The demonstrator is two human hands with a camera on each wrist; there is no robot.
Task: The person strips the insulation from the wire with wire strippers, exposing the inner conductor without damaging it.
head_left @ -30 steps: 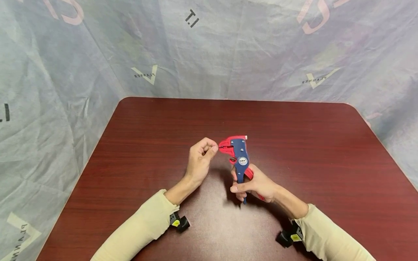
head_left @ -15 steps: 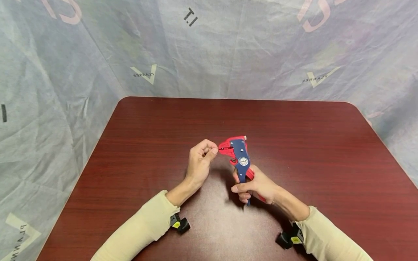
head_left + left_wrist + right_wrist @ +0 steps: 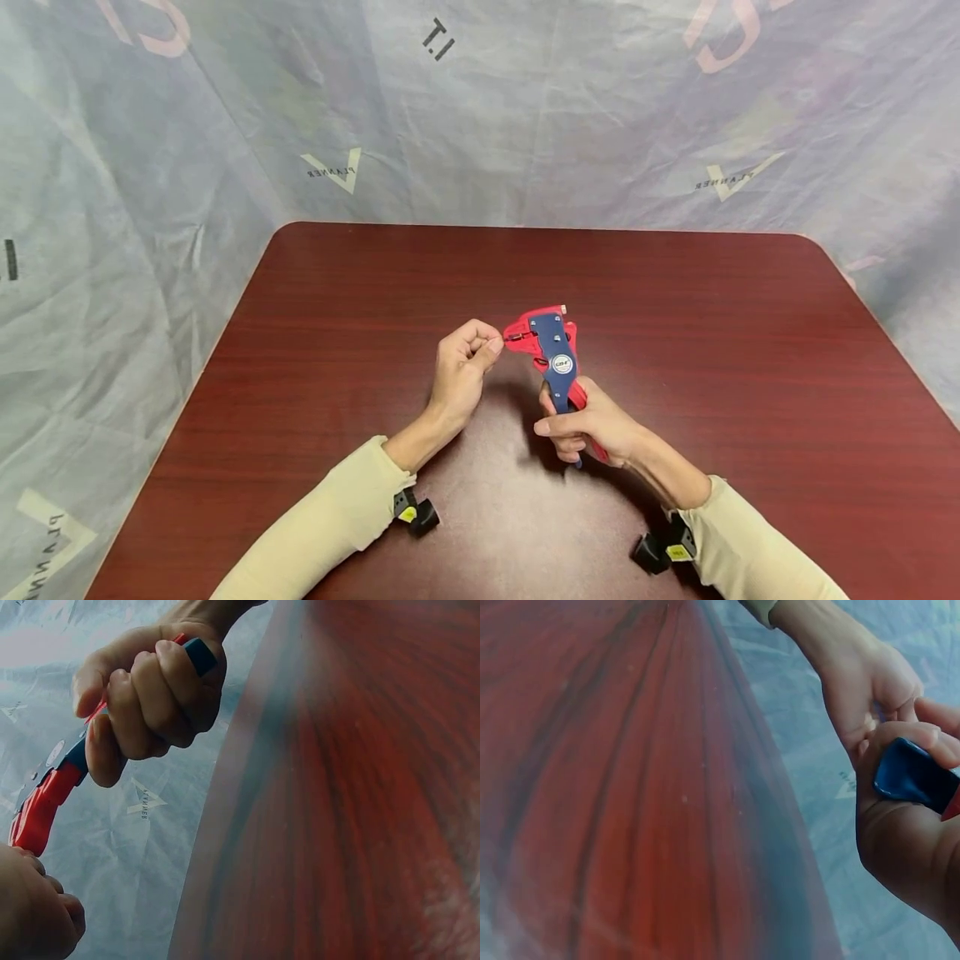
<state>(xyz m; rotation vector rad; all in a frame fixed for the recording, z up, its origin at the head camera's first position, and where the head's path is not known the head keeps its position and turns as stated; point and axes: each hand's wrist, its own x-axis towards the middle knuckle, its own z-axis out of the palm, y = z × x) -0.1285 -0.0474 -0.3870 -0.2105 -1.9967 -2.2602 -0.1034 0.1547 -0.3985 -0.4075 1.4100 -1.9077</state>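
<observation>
Tool [image 3: 556, 350], one, with two hands [image 3: 459, 367] [image 3: 596, 423]: right fingers [image 3: 567, 446] around it, left fingers' [image 3: 474, 330] hold unclear

A red-brown table [image 3: 405, 275], wood-grained and round-cornered, extends below and beyond the left hand [image 3: 459, 367] and right hand [image 3: 598, 423].

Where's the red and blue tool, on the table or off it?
Off it: the right hand grips the tool, and the left wrist view shows it against the sheet, apart from the table.
</observation>
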